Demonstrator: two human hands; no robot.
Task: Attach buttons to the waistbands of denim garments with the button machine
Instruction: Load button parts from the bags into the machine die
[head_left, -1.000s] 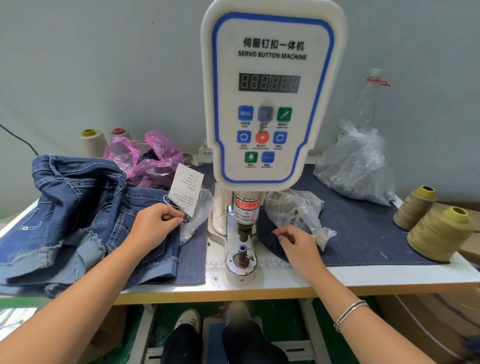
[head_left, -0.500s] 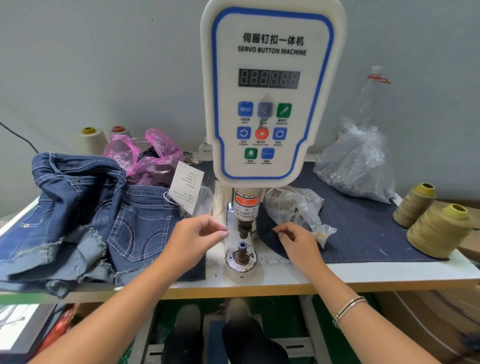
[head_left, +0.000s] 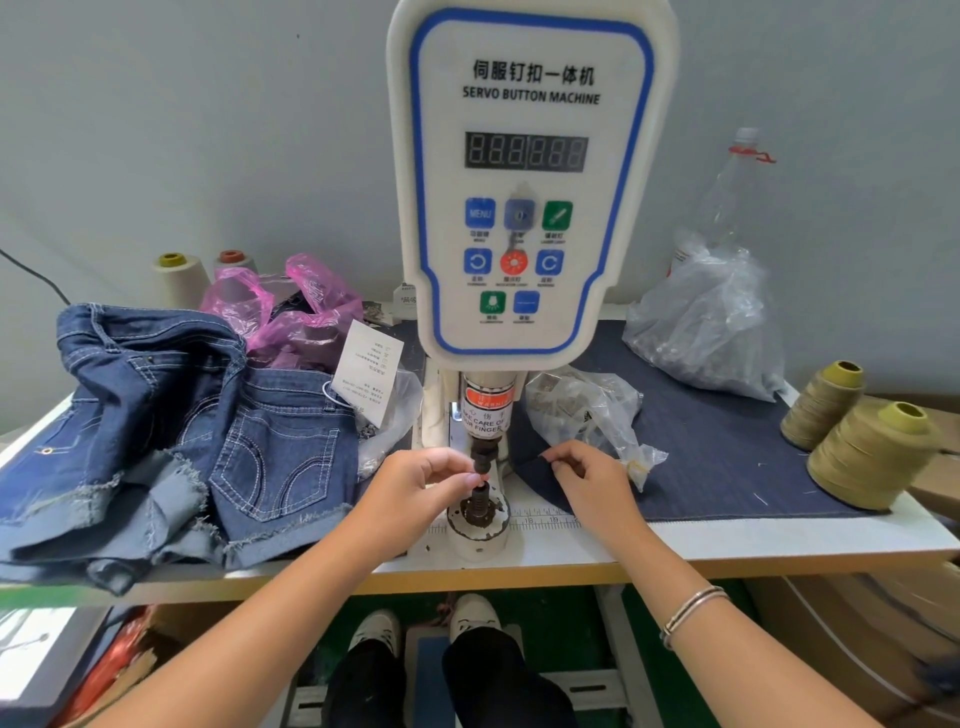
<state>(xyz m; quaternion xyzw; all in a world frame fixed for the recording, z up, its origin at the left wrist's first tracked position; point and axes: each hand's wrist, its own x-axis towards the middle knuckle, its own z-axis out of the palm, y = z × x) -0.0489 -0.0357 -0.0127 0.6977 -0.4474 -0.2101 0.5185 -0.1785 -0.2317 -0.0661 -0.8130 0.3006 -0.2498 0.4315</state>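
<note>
The white servo button machine (head_left: 524, 208) stands at the table's middle, its punch (head_left: 485, 454) above the round lower die (head_left: 478, 506). My left hand (head_left: 415, 488) pinches a small dark button part between thumb and forefinger right at the punch tip. My right hand (head_left: 587, 475) rests right of the die with curled fingers at the corner of a dark denim mat (head_left: 717, 457); what it holds is hidden. Denim shorts (head_left: 280, 447) with frayed hems lie left of the machine, touched by neither hand.
A small clear bag of metal parts (head_left: 587, 410) lies behind my right hand, a larger one (head_left: 711, 327) and a bottle (head_left: 737, 192) at the back right. Olive thread cones (head_left: 872, 457) stand far right. A pink bag (head_left: 291, 312) and paper tag (head_left: 366, 379) sit behind the shorts.
My left hand left the spot by the paper tag and moved right to the punch tip, pinching a small part. My right hand stayed at the mat corner.
</note>
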